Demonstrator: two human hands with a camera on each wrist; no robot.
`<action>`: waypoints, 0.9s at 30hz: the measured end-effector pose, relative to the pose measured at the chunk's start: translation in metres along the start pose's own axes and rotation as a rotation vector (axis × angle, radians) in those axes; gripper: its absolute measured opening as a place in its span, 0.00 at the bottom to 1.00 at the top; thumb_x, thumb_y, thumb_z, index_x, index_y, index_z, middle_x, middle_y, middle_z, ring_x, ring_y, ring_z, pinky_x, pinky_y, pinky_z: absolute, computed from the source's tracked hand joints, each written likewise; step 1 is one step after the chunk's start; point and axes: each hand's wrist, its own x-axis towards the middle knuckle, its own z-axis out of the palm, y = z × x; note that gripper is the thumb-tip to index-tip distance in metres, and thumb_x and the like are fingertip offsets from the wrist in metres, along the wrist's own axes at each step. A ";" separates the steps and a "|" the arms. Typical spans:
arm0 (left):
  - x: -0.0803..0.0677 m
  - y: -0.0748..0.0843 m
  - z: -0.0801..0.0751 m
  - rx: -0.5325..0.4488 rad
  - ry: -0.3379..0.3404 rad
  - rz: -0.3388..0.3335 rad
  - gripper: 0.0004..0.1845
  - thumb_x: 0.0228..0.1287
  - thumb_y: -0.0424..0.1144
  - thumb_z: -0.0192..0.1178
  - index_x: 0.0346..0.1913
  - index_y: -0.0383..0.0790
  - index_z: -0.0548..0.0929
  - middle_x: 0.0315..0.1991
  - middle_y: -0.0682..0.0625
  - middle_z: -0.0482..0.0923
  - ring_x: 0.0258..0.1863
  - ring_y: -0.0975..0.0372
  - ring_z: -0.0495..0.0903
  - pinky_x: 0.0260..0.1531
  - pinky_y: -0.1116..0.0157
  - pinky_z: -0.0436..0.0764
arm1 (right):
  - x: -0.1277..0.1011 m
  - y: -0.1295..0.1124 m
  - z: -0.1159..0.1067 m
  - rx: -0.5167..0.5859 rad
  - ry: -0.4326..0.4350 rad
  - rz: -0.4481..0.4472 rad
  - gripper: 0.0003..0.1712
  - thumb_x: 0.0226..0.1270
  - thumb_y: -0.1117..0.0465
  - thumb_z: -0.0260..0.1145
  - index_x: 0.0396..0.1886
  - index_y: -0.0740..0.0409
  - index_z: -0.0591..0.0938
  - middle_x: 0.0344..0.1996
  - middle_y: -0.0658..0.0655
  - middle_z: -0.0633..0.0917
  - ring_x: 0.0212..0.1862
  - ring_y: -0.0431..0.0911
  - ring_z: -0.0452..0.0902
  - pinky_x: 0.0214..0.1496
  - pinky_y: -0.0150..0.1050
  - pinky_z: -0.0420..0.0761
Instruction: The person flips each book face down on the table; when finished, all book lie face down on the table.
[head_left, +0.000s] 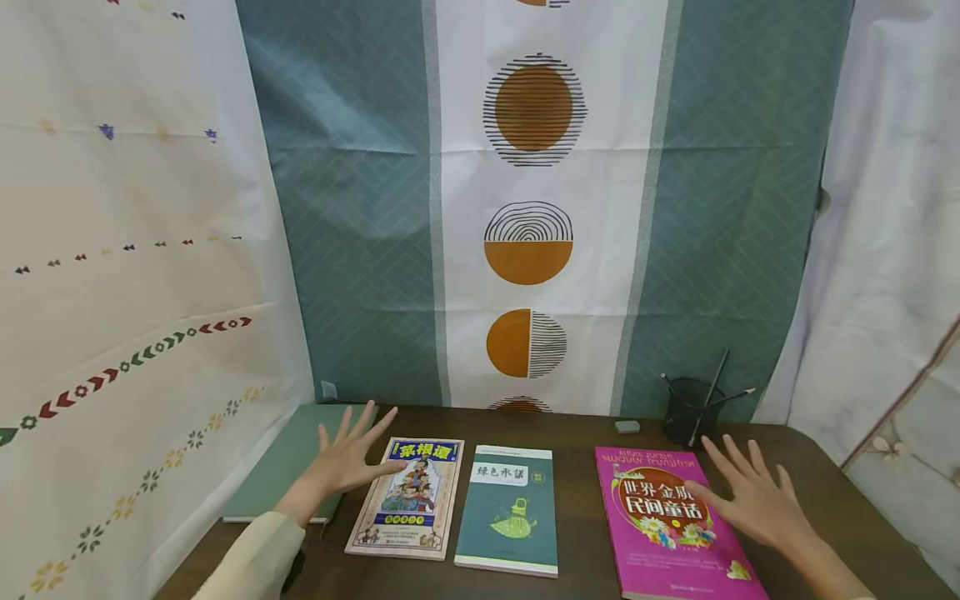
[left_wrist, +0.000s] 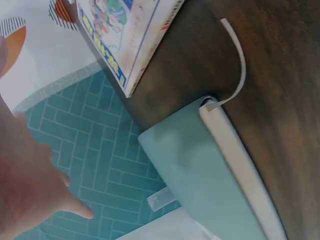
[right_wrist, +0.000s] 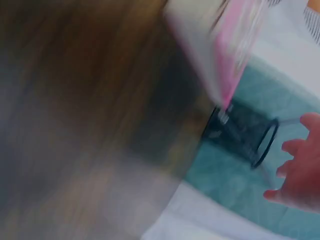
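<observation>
Left grip (head_left: 341, 461) and right grip (head_left: 757, 498) hover, fingers spread, above counter (head_left: 576, 492). Left to right: green notebook (head_left: 281, 462), cream book (head_left: 411, 500), teal book (head_left: 507, 512), pink book (head_left: 663, 529).

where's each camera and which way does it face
Head: on the head, forward and down at the desk and curtain; left hand, right hand and left sleeve show.
Left wrist: worn there, toward the notebook; left hand partly shows.
Right wrist: worn there, toward the pink book and pen cup; right hand partly shows.
Head and right wrist share the pen cup.
</observation>
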 end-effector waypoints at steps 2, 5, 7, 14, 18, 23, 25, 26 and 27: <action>-0.002 -0.002 0.004 -0.040 -0.038 -0.019 0.52 0.56 0.69 0.58 0.78 0.56 0.47 0.79 0.34 0.35 0.75 0.31 0.32 0.58 0.22 0.28 | 0.003 -0.016 0.005 0.035 0.013 -0.017 0.51 0.64 0.32 0.56 0.78 0.53 0.54 0.72 0.76 0.58 0.72 0.77 0.44 0.61 0.81 0.44; -0.005 -0.005 0.008 -0.095 -0.077 -0.034 0.55 0.56 0.69 0.58 0.79 0.55 0.41 0.78 0.32 0.30 0.74 0.31 0.30 0.59 0.23 0.26 | 0.011 -0.042 0.014 0.077 0.047 -0.053 0.50 0.61 0.33 0.60 0.75 0.58 0.61 0.71 0.77 0.60 0.71 0.76 0.49 0.65 0.77 0.48; -0.007 -0.006 0.010 -0.120 -0.091 -0.034 0.56 0.56 0.69 0.58 0.79 0.54 0.39 0.77 0.31 0.29 0.74 0.31 0.30 0.60 0.23 0.28 | 0.017 -0.059 0.019 0.098 0.064 -0.075 0.50 0.60 0.34 0.62 0.73 0.60 0.63 0.71 0.76 0.61 0.72 0.74 0.50 0.67 0.75 0.50; -0.008 -0.006 0.016 -0.201 -0.126 -0.060 0.62 0.57 0.65 0.61 0.78 0.39 0.33 0.78 0.32 0.29 0.75 0.33 0.28 0.66 0.27 0.34 | 0.039 -0.115 0.033 0.196 0.024 -0.114 0.53 0.60 0.34 0.61 0.75 0.62 0.59 0.73 0.72 0.59 0.75 0.71 0.45 0.72 0.71 0.49; -0.008 -0.003 0.017 -0.245 -0.162 -0.087 0.65 0.56 0.65 0.62 0.76 0.32 0.31 0.78 0.33 0.27 0.75 0.35 0.28 0.69 0.31 0.36 | 0.048 -0.141 0.041 0.220 -0.021 -0.113 0.55 0.60 0.33 0.60 0.76 0.64 0.56 0.75 0.69 0.56 0.77 0.67 0.42 0.75 0.67 0.48; -0.011 -0.005 0.020 -0.265 -0.185 -0.115 0.64 0.57 0.64 0.62 0.76 0.29 0.32 0.77 0.32 0.27 0.75 0.35 0.27 0.67 0.29 0.38 | 0.056 -0.173 0.055 0.304 -0.073 -0.118 0.53 0.63 0.36 0.61 0.75 0.66 0.55 0.76 0.67 0.56 0.78 0.64 0.43 0.77 0.64 0.48; -0.013 -0.007 0.022 -0.261 -0.192 -0.116 0.64 0.57 0.63 0.62 0.75 0.28 0.32 0.77 0.32 0.27 0.75 0.35 0.27 0.67 0.29 0.39 | 0.058 -0.186 0.062 0.362 -0.088 -0.123 0.52 0.64 0.38 0.61 0.75 0.67 0.56 0.76 0.67 0.56 0.78 0.65 0.43 0.76 0.64 0.48; -0.014 -0.007 0.022 -0.263 -0.192 -0.114 0.64 0.57 0.62 0.63 0.75 0.27 0.33 0.77 0.31 0.27 0.75 0.35 0.27 0.67 0.29 0.39 | 0.058 -0.192 0.066 0.386 -0.096 -0.121 0.51 0.65 0.39 0.61 0.75 0.67 0.56 0.76 0.67 0.56 0.78 0.64 0.44 0.76 0.65 0.49; -0.015 -0.008 0.023 -0.262 -0.194 -0.111 0.64 0.57 0.62 0.63 0.75 0.26 0.33 0.77 0.31 0.27 0.75 0.35 0.27 0.67 0.29 0.39 | 0.058 -0.198 0.069 0.417 -0.102 -0.122 0.51 0.65 0.39 0.62 0.75 0.67 0.57 0.76 0.67 0.57 0.78 0.65 0.44 0.75 0.66 0.49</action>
